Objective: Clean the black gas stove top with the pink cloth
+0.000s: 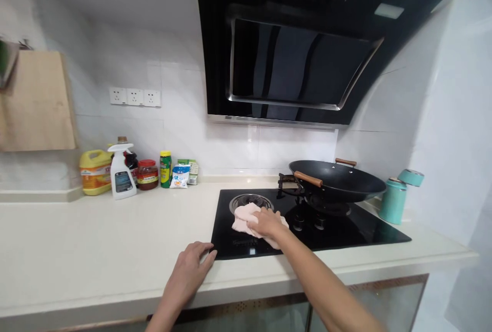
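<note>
A crumpled pale pink cloth [246, 213] lies on the black glass gas cooktop [269, 250], just in front of the left burner [251, 200] and partly over its near edge. My right hand [266, 223] presses down on the cloth with its fingers bent around it. At the cooktop's front left corner, my left hand [192, 266] rests on the counter, fingers spread and fingertips at the glass edge. It holds nothing. Right of the cloth are two black knobs [299, 222], and a black wok [342, 181] with wooden handles sits on the right burner.
Along the wall at left stand a yellow jug [95, 173], a white spray bottle [122, 175], a red-lidded jar [147, 174], a green container [165, 169] and small packets [180, 175]. A turquoise flask [393, 201] stands beside the wok. A black range hood [284, 65] hangs above.
</note>
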### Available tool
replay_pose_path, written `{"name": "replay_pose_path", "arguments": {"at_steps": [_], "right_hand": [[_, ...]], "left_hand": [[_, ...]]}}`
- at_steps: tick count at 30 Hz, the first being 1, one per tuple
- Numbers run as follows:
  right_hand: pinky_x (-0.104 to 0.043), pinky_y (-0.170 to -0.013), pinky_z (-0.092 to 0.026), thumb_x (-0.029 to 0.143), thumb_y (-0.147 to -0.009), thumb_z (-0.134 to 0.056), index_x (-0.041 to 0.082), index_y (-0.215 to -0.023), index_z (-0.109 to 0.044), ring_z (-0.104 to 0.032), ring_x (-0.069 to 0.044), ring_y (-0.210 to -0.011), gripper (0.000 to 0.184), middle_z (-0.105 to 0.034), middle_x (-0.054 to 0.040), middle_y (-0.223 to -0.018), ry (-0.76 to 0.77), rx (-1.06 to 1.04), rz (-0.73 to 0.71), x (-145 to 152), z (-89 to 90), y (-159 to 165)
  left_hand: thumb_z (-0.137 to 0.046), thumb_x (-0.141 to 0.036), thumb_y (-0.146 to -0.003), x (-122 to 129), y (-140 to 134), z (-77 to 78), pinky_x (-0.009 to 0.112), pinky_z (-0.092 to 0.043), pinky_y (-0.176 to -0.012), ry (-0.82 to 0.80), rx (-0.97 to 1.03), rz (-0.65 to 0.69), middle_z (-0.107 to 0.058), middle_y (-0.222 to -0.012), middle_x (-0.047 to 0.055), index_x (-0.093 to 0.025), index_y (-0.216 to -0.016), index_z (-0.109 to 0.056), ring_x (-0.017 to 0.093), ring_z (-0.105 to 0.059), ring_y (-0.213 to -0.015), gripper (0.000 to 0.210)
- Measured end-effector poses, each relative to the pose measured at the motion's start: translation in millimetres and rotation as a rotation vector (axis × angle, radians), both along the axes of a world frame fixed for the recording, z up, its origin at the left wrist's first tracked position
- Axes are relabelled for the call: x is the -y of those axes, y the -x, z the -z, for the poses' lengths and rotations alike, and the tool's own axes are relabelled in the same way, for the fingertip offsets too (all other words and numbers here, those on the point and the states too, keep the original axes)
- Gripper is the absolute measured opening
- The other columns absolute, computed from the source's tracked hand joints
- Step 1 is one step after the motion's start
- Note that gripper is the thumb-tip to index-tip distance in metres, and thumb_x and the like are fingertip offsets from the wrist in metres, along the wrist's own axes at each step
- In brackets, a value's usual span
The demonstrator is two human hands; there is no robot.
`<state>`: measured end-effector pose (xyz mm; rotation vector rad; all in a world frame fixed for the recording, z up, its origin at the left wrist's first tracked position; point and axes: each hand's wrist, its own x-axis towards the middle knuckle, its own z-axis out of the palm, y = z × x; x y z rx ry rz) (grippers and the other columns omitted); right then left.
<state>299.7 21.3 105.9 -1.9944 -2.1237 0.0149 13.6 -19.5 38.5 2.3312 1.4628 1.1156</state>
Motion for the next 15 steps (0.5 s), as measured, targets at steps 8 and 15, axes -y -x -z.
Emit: {"name": "replay_pose_path", "arguments": {"at_steps": [8, 15], "right_hand": [[-0.053, -0.106, -0.03, 0.057, -0.089, -0.055, 0.026, -0.122, -0.066, -0.051, -0.032, -0.122, 0.047, -0.063, -0.0116, -0.132, -0.059, -0.027, -0.169, 62.1, 32.1, 46.0], [-0.043, -0.098, -0.031, 0.04, -0.087, -0.057, 0.02, -0.096, -0.069, -0.057, -0.027, -0.104, 0.025, -0.072, -0.0098, -0.107, -0.19, -0.004, -0.174, 116.4, 51.7, 12.6]], "left_hand": [[-0.052, -0.048, -0.092, -1.5, -0.3, -4.2, 0.042, -0.052, -0.1, 0.017, -0.039, 0.003, -0.077, -0.112, 0.008, -0.022, -0.108, -0.076, 0.027, -0.069, -0.109, 0.039], [-0.052, -0.05, -0.09, -2.9, 2.3, -2.9, 0.042, -0.054, -0.098, 0.011, -0.043, 0.004, -0.077, -0.113, 0.009, -0.022, -0.107, -0.077, 0.028, -0.069, -0.111, 0.042]]}}
